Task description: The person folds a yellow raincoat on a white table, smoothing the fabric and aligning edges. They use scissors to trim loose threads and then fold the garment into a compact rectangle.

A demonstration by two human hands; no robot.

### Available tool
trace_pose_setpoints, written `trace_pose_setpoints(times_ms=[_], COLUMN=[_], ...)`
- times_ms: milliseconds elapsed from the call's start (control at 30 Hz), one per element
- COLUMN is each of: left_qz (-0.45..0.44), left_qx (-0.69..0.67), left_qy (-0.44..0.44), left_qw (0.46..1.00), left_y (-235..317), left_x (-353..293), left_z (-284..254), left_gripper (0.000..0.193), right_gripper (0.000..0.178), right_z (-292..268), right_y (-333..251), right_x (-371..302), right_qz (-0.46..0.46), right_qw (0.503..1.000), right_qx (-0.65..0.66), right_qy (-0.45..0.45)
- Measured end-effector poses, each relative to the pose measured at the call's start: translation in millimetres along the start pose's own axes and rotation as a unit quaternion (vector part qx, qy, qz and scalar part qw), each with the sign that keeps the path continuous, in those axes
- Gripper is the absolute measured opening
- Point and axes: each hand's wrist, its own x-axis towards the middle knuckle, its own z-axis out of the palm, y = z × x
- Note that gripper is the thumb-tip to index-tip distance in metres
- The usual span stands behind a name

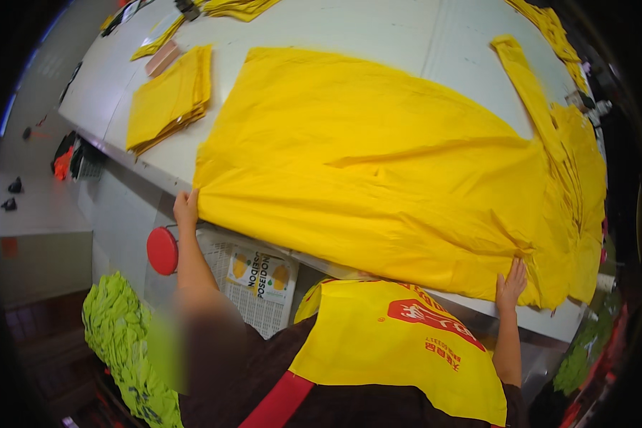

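Observation:
A large yellow long-sleeved garment [364,157] lies spread over the white table, creased toward the right. One of its sleeves [524,85] stretches away at the right, and bunched folds lie beside it. My left hand [185,208] pinches the garment's near left corner at the table edge; its fingertips are partly hidden. Near the front right, my right hand [511,285] rests on the fabric with fingers stretched out, beside a gathered crease.
Folded yellow pieces [171,96] are stacked at the table's left, beside a pinkish block [162,58]. More yellow cloth lies along the far edge. Below are a red stool [162,251], a white slatted crate [250,307] and a lime-green heap of cloth [125,342].

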Motion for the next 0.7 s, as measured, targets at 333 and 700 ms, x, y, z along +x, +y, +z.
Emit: trace_pose_setpoints(times_ms=[333, 700], left_qz=[0.343, 0.256], left_qx=[-0.088, -0.127], left_qy=[0.016, -0.211], left_qw=[0.935, 0.935], left_y=[217, 309], left_x=[-67, -102], left_z=[23, 79], left_gripper=[0.035, 0.040], right_gripper=[0.058, 0.056], right_z=[-67, -57], right_y=[-99, -137], right_x=[43, 46], right_qz=[-0.112, -0.137], right_qw=[0.974, 0.979], right_qx=[0.158, 0.150], right_qy=[0.118, -0.020])
